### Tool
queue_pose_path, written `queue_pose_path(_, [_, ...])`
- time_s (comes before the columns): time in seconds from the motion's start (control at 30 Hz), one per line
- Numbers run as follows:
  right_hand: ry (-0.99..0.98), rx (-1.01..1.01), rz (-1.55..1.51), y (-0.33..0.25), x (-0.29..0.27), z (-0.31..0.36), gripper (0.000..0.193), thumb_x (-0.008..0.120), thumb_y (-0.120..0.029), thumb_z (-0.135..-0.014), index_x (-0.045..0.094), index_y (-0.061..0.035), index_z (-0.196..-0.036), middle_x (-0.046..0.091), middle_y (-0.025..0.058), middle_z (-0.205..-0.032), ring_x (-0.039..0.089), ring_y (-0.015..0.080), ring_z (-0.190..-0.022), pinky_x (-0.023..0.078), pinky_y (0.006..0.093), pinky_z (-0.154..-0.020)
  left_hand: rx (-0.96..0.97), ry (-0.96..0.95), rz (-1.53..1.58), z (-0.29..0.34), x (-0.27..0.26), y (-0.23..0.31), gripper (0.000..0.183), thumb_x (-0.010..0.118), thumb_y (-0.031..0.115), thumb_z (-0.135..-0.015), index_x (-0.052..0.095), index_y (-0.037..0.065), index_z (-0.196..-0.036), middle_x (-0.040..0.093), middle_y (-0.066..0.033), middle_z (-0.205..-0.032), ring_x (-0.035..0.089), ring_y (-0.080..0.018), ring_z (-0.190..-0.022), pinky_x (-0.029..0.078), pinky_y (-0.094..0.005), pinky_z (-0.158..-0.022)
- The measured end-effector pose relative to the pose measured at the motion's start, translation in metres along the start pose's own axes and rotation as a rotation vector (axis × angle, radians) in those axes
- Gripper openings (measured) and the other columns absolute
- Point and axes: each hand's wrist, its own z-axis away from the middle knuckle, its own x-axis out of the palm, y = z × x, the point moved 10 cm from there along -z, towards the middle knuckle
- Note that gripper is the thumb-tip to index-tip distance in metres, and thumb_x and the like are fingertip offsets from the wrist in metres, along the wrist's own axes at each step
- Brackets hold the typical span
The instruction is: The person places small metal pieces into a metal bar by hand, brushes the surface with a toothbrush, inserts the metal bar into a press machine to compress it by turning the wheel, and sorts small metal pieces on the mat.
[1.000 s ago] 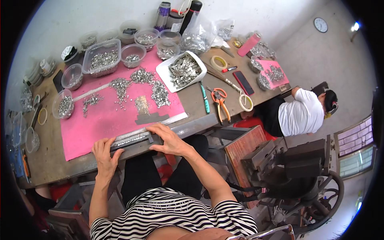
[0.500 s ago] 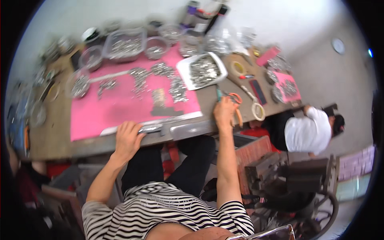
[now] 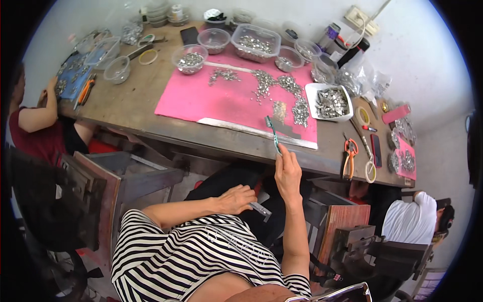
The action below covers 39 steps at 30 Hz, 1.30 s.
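Observation:
My right hand point(image 3: 288, 173) grips a teal toothbrush point(image 3: 275, 136) by its lower end, its head pointing up over the front edge of the pink mat point(image 3: 201, 100). My left hand point(image 3: 235, 199), low above my lap, is closed on a small grey metal bar point(image 3: 260, 210) with a stepped end. Small silver metal pieces point(image 3: 300, 111) lie in loose heaps on the mat. A square patch of small tan pieces point(image 3: 279, 111) sits near the mat's front right.
Beside the mat stands a white tray point(image 3: 346, 119) of silver pieces; plastic tubs point(image 3: 256, 55) line the back. Orange-handled cutters point(image 3: 350, 151), tape rolls point(image 3: 370, 172) and a dark phone point(image 3: 376, 150) lie to the right. One person point(image 3: 37, 126) sits left, another point(image 3: 410, 219) right.
My right hand has lifted the toothbrush from beside the cutters and brought it toward the mat. My left hand has drawn back from the table edge to my lap with the metal bar. The view has shifted.

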Motion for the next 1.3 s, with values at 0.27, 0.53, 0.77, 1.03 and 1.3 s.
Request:
queue_pose_path(0.27, [0.013, -0.043, 0.375, -0.041, 0.072, 0.019, 0.041, 0.059, -0.008, -0.095, 0.054, -0.0003, -0.135, 0.056, 0.0157, -0.089, 0.064, 0.0342, -0.059, 0.051, 0.0423, -0.049, -0.008, -0.04, -0.088, 0.025, 0.077, -0.021, 0.039, 0.072, 0.022, -0.085, 0.062, 0.006, -0.119, 0.058, -0.0082, -0.107, 0.054, -0.0271, -0.105, 0.043, -0.042, -0.089])
queue_pose_path(0.53, [-0.023, -0.238, -0.449, -0.112, 0.062, 0.006, 0.033, 0.063, 0.004, -0.091, 0.064, -0.0013, -0.123, 0.063, 0.0168, -0.085, 0.063, 0.0319, -0.071, 0.051, 0.0382, -0.065, 0.046, 0.043, -0.046, 0.032, 0.078, -0.021, 0.044, 0.066, 0.026, -0.089, 0.06, 0.006, -0.128, 0.06, -0.0129, -0.128, 0.052, -0.0287, -0.127, 0.037, -0.0472, -0.109])
queue_pose_path(0.77, [-0.047, -0.117, 0.049, -0.065, 0.073, -0.003, 0.029, 0.057, -0.004, -0.096, 0.063, -0.007, -0.123, 0.06, 0.0164, -0.082, 0.064, 0.0366, -0.071, 0.05, 0.0456, -0.059, 0.053, -0.005, -0.115, 0.03, 0.068, -0.016, 0.031, 0.069, 0.025, -0.088, 0.062, 0.008, -0.113, 0.056, -0.0062, -0.101, 0.055, -0.0242, -0.101, 0.039, -0.041, -0.096])
queue_pose_path(1.03, [-0.086, -0.096, 0.109, -0.05, 0.074, -0.038, 0.03, 0.058, -0.004, -0.094, 0.061, -0.0041, -0.123, 0.061, 0.0182, -0.084, 0.064, 0.0405, -0.072, 0.05, 0.0487, -0.059, 0.037, -0.043, -0.08, 0.025, 0.068, -0.018, 0.03, 0.07, 0.025, -0.086, 0.063, 0.008, -0.11, 0.055, -0.0062, -0.097, 0.055, -0.024, -0.098, 0.04, -0.0398, -0.093])
queue_pose_path(1.3, [-0.066, -0.103, 0.046, -0.046, 0.071, -0.073, 0.027, 0.057, -0.002, -0.095, 0.064, -0.003, -0.121, 0.063, 0.0206, -0.084, 0.065, 0.0385, -0.072, 0.05, 0.0462, -0.062, 0.035, -0.02, -0.055, 0.028, 0.069, -0.022, 0.031, 0.07, 0.024, -0.087, 0.063, 0.007, -0.111, 0.056, -0.0064, -0.097, 0.055, -0.0243, -0.096, 0.04, -0.0396, -0.091])
